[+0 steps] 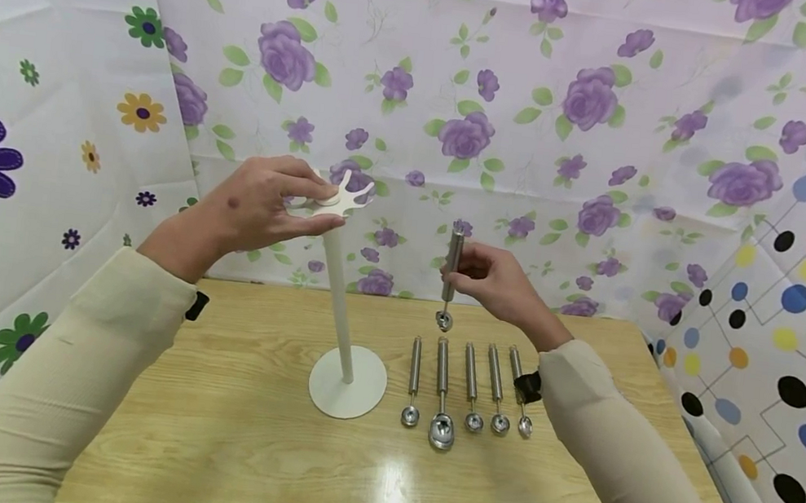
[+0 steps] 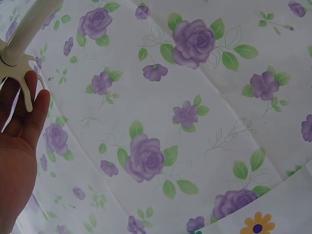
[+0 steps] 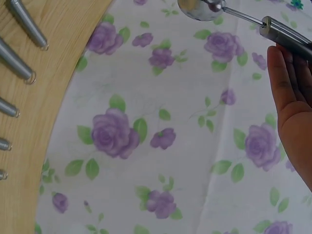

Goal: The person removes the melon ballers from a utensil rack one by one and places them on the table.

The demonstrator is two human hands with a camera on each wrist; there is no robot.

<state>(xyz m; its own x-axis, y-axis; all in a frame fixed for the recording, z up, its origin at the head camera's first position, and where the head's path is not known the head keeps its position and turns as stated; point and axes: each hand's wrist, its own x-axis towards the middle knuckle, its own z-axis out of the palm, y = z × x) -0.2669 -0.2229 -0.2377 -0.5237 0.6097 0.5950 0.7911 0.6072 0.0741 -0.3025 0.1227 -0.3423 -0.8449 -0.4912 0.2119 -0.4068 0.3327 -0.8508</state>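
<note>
A white utensil stand (image 1: 337,302) with a hooked top and a round base stands upright on the table. My left hand (image 1: 264,200) grips its top, fingertips on the hub and thumb along the near side. In the left wrist view, fingers overlap the curved hooks (image 2: 28,100). My right hand (image 1: 496,282) pinches a small metal scoop (image 1: 453,261) by its steel handle, bowl hanging downward above the table's back edge. The right wrist view shows the scoop's shiny round bowl (image 3: 200,9) and thin neck; part of the handle is cut off at the frame's edge.
Several steel-handled scoops lie in a row right of the stand base, bowls toward me, including a larger scoop (image 1: 441,430). They rest on a wooden table (image 1: 222,429). Patterned cloth (image 1: 420,89) hangs behind and at both sides.
</note>
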